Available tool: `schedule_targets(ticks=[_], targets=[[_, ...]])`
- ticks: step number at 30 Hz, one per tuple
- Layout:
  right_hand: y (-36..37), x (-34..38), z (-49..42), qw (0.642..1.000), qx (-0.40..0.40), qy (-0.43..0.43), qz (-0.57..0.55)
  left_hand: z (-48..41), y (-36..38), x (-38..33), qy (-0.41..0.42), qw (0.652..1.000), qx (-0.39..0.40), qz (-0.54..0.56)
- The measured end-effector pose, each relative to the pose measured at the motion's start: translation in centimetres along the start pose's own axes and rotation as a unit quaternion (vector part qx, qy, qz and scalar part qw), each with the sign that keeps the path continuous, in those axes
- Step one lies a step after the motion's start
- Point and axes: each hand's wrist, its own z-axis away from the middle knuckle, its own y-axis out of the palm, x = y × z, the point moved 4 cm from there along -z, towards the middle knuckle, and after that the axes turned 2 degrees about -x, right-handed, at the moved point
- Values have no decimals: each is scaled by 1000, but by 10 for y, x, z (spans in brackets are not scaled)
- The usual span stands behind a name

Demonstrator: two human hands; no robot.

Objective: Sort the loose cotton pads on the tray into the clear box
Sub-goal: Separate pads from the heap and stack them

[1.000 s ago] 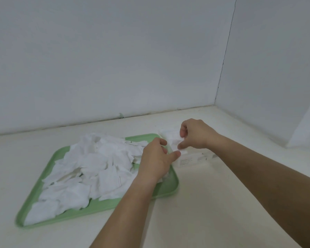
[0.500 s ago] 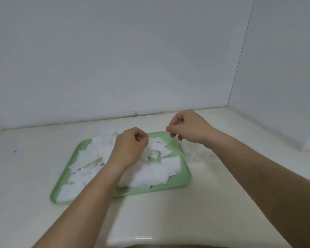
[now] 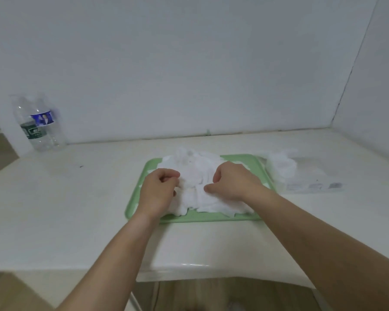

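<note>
Water bottle (image 3: 37, 125) stands far left of tray (image 3: 211, 217)

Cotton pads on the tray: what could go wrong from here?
1. The cotton pads lie overlapped in a heap on the green tray; the left hand or right hand may lift a clump and shed some over the rim.
2. The clear box already looks heaped above its wall at the tray end, so added pads may spill onto the table.

Around us: plain white walls (image 3: 189, 63) with corner seam (image 3: 346, 86) at right, cream countertop (image 3: 54, 209), wood-tone floor (image 3: 9, 292) beneath.
</note>
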Motion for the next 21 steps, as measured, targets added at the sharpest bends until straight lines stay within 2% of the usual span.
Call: schedule_targets(ticks=[3,6,13,16,18,21], targets=[[8,4,2,998,20,10,60,10,-3,8,-55,991,-7,125],[9,3,1,999,10,10,46,16,-2,10,-71,981,-8,182],[-5,3,1,984,-43,-64,-159,15,10,11,-67,977,23,201],[-17,6,2,957,-70,-79,-269,10,14,5,-16,988,39,146],[-18,9,0,932,-38,-78,-352,4,18,-1,15,992,70,107],[-11,17,-6,898,-2,-84,-432,-9,21,-12,34,987,113,108]])
